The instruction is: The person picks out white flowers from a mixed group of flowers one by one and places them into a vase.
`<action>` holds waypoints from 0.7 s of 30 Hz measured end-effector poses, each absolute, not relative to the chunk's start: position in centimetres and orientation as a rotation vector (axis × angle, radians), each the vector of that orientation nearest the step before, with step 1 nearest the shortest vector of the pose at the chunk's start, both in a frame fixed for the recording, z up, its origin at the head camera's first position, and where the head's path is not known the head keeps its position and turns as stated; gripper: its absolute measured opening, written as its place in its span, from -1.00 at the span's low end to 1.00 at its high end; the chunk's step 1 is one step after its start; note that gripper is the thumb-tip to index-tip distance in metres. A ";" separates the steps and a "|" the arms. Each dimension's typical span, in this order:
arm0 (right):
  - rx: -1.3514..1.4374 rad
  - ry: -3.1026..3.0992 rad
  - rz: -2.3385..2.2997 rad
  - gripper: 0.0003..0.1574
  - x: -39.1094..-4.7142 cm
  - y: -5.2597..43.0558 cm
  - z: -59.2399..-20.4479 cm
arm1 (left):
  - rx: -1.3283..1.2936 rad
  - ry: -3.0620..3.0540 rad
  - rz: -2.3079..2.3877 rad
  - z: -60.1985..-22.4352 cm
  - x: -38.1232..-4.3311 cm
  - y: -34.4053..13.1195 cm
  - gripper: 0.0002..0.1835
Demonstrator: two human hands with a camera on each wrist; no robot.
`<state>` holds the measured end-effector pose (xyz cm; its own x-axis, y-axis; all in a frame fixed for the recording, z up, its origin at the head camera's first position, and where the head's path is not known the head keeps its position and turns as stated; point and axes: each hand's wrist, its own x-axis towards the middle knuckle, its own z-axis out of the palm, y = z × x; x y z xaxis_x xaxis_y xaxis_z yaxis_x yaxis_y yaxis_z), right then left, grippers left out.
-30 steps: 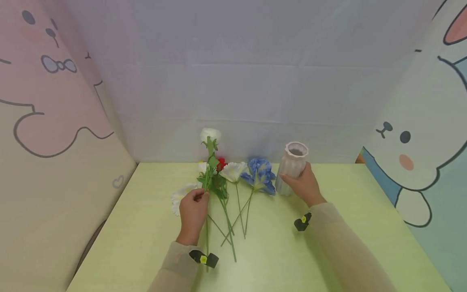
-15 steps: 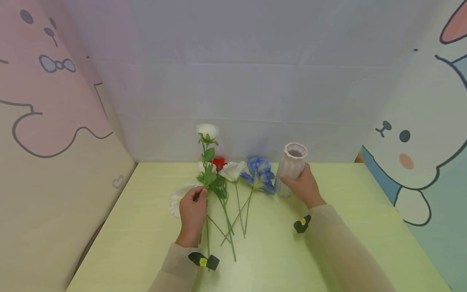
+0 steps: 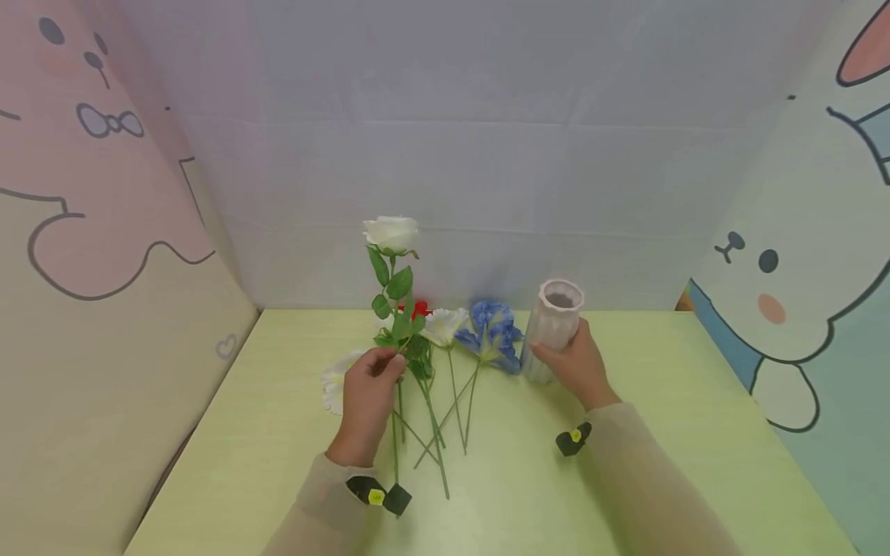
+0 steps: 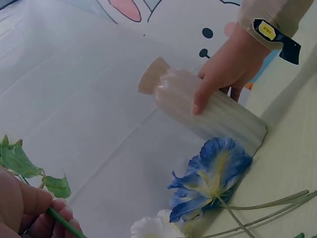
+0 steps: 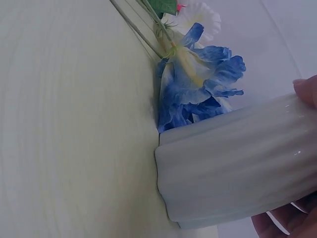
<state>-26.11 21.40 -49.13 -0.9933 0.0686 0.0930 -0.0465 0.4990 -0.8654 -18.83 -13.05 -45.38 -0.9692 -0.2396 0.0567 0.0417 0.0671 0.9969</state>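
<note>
My left hand (image 3: 368, 409) pinches the green stem of a white rose (image 3: 391, 234) between thumb and fingers, just below its leaves. The bloom stands upright, higher than the other flowers; the left wrist view shows only the rose's leaves (image 4: 22, 161) and part of its stem. Around the side of a pale, ribbed vase (image 3: 552, 332) my right hand (image 3: 584, 371) curls its thumb and fingers. The vase's mouth faces up with no stems in it, and its base meets the table in the right wrist view. A blue flower (image 5: 198, 82) lies close beside the vase.
Between the hands lie a white flower (image 3: 443, 327) and a red flower (image 3: 419, 309), their stems crossing toward me. Another white flower (image 3: 334, 386) lies left of my left hand. Behind the table (image 3: 514, 494) hangs a pale cloth (image 3: 452, 170), with cartoon-printed cloths at both sides.
My left hand has lifted the rose; its bloom rises higher and its leaves show more. The vase has shifted slightly toward me in my right hand.
</note>
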 end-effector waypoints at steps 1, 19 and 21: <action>-0.017 -2.610 1.522 0.22 -26.0 21.4 -49.2 | 0.179 -2.146 -2.018 -45.3 -18.9 -13.0 -0.75; -0.015 -2.596 1.509 0.11 -24.7 20.6 -49.9 | -0.112 -2.276 -2.075 -43.8 -19.9 -13.2 -0.75; -0.010 -2.598 1.512 0.11 -24.6 20.5 -50.0 | -0.113 -2.255 -2.095 -43.8 -19.9 -13.2 -0.75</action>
<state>-24.63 20.54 -49.99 -0.9908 0.0735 0.1133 -0.0622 0.4965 -0.8658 -19.89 -13.22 -43.79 -0.9954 0.0119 0.0950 0.0956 0.0730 0.9927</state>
